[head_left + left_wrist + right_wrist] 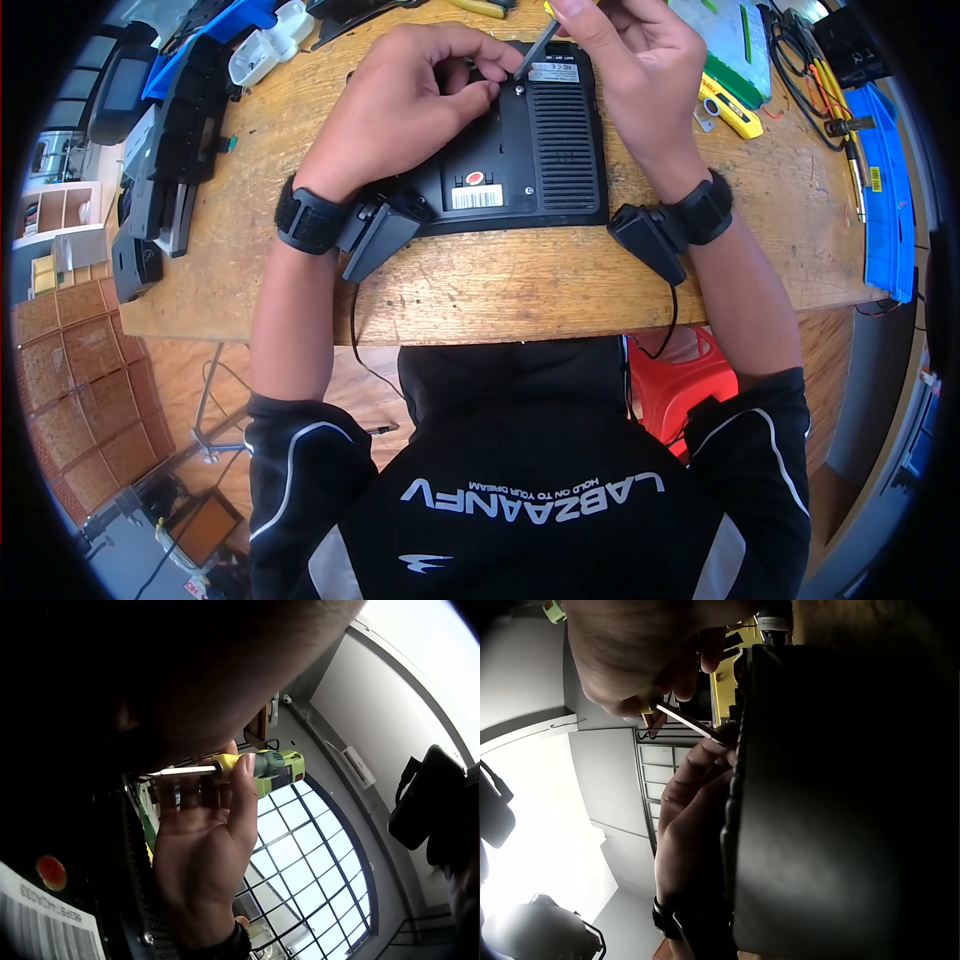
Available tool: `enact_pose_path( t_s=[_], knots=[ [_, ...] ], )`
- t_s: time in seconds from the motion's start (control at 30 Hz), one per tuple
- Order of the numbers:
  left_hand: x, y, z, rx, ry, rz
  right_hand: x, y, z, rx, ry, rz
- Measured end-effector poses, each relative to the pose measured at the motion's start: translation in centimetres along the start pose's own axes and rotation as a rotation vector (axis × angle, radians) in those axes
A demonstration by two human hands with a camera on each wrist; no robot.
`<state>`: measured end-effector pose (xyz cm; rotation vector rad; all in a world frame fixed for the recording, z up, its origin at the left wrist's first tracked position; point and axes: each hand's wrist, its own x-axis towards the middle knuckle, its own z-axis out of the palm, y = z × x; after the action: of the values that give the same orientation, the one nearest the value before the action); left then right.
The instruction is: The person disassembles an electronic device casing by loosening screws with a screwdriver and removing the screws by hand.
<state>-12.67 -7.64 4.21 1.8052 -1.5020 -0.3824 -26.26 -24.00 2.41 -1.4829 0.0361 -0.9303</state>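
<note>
A black plastic device (505, 165) with ridged vents lies flat on the wooden table, its labelled face up. My right hand (650, 75) grips a screwdriver (261, 765) by its yellow and dark green handle. The metal shaft slants down to the upper part of the casing, near a silver screw (519, 90). My left hand (405, 110) lies over the casing's upper left, fingers bent and fingertips right beside the screwdriver's tip; I cannot tell whether they pinch anything. Another screw (530, 190) sits lower on the casing, right of a barcode label (477, 197).
On the wooden table (480, 290), a yellow cutter (733, 108) and a green-edged clear box (735, 50) lie to the right, with cables and a blue tray (885, 190) beyond. Black casings (175, 140) and a white container (270, 45) stand at the left.
</note>
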Motion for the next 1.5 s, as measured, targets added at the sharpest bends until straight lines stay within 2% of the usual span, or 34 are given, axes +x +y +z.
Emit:
enact_pose_path(
  t_s=[0.07,0.13,0.27,0.43,0.6,0.73,0.83,0.87,1.0,1.07,1.17,1.3,1.4,1.5],
  knots=[
    [0.0,-0.1,0.0,-0.016,0.004,0.016,0.0,0.1,-0.1,-0.041,-0.029,0.003],
    [0.0,0.0,0.0,0.008,-0.004,0.011,0.3,0.6,0.0,-0.111,-0.035,-0.192],
    [0.0,-0.1,0.1,0.023,-0.010,0.014,0.3,0.3,0.2,-0.161,-0.038,-0.247],
    [0.0,0.0,0.0,0.028,-0.007,0.001,0.1,-0.5,0.4,-0.400,-0.073,-0.315],
    [-0.1,1.1,0.2,-0.017,0.050,-0.041,-0.2,-0.1,0.8,-0.296,-0.096,-0.252],
    [0.2,-0.1,0.5,0.009,0.093,0.096,-0.7,0.1,1.1,-0.241,-0.092,-0.132],
    [0.2,-0.2,0.4,0.025,0.127,0.144,-0.4,0.6,1.0,-0.174,-0.159,-0.179],
    [0.3,0.1,0.3,0.055,0.121,0.143,-0.1,1.1,1.1,-0.058,-0.184,-0.212],
    [0.4,0.9,0.1,0.072,0.069,0.139,-0.3,0.6,0.6,-0.126,-0.234,-0.203],
    [0.4,1.0,0.1,0.078,0.053,0.100,-0.7,0.9,0.8,0.060,-0.150,0.044],
    [0.1,1.0,0.4,-0.003,0.097,0.077,-0.6,0.7,0.8,-0.089,-0.161,-0.028],
    [0.1,0.2,0.2,0.065,0.112,0.116,-0.8,-0.3,1.2,-0.132,-0.176,-0.070],
    [0.2,0.3,0.3,0.025,0.146,0.150,-0.5,-0.5,1.0,0.031,-0.239,-0.015],
    [0.1,1.0,0.3,0.039,0.103,0.051,-0.5,0.8,0.9,0.069,-0.187,-0.018]
  ],
)
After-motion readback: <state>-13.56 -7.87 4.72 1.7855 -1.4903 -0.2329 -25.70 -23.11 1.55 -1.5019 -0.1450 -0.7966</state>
